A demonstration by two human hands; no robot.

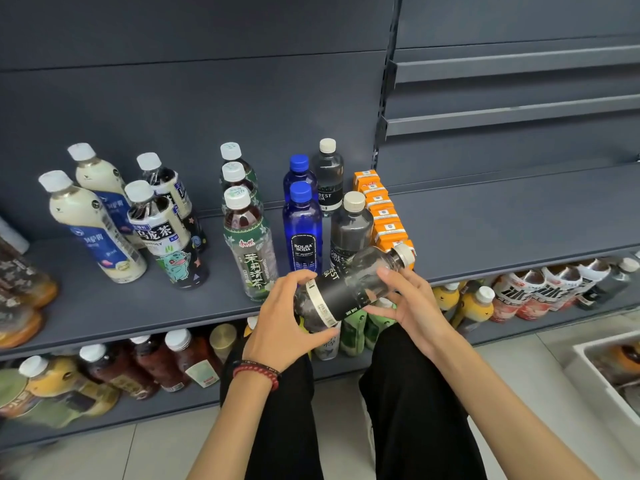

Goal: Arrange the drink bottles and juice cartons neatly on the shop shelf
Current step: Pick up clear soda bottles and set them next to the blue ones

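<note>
Hands grip one tilted dark soda bottle point(349, 285) before the shelf point(485, 230): left hand point(284, 323) wraps its base, right hand point(408, 299) pinches near the neck

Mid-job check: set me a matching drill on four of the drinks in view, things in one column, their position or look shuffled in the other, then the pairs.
Things
1. dark soda bottle
2. front blue bottle
3. orange juice cartons
4. front jasmine tea bottle

States
A. upright on the shelf, white cap, green label
B. a row running front to back at the right end of the group
C. tilted, held off the shelf between the left hand and the right hand
D. upright on the shelf, blue cap

Pairs: 1-C, 2-D, 3-B, 4-A
</note>
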